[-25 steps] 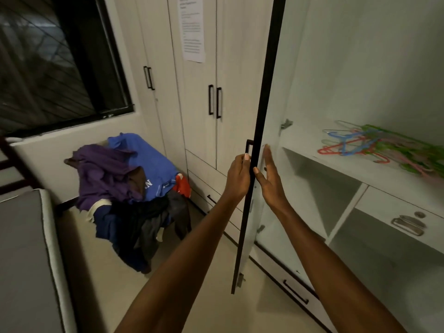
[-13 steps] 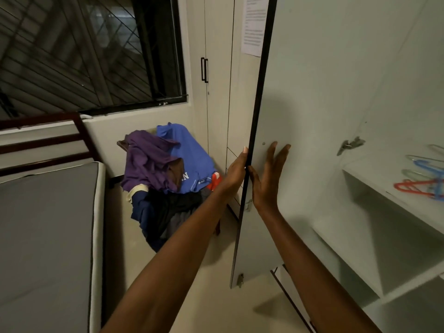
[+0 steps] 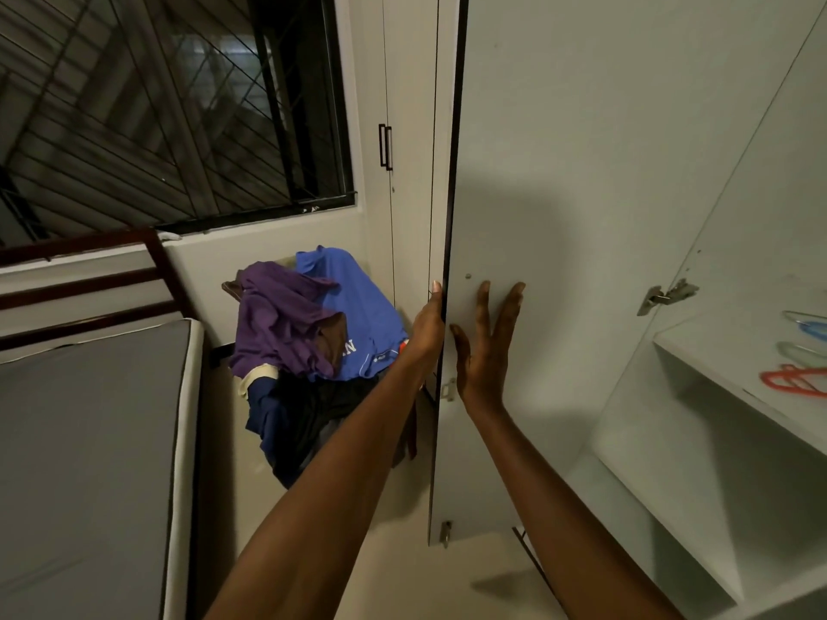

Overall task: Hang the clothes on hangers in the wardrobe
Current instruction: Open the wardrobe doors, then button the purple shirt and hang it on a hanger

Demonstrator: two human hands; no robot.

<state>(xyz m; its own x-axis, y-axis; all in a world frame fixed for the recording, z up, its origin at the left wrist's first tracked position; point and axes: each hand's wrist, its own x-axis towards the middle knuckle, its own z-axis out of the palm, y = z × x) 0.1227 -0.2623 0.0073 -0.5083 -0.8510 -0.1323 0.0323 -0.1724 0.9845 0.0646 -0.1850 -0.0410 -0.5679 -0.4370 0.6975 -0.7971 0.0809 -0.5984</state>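
Where shelf (image 3: pixel 716 382) holds hangers (image 3: pixel 794 380).

The open wardrobe door (image 3: pixel 581 261) is touched on its inner face by the flat right hand (image 3: pixel 485 351), while its edge is held by the left hand (image 3: pixel 427 324). Left of the door, clothes (image 3: pixel 309 346) are piled; right of it, hangers (image 3: pixel 801 364) lie on a shelf (image 3: pixel 716 387).

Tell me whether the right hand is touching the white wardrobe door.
Touching. The head view shows the right hand with straight, spread fingers laid flat against the inner face of the white wardrobe door, no gap visible.
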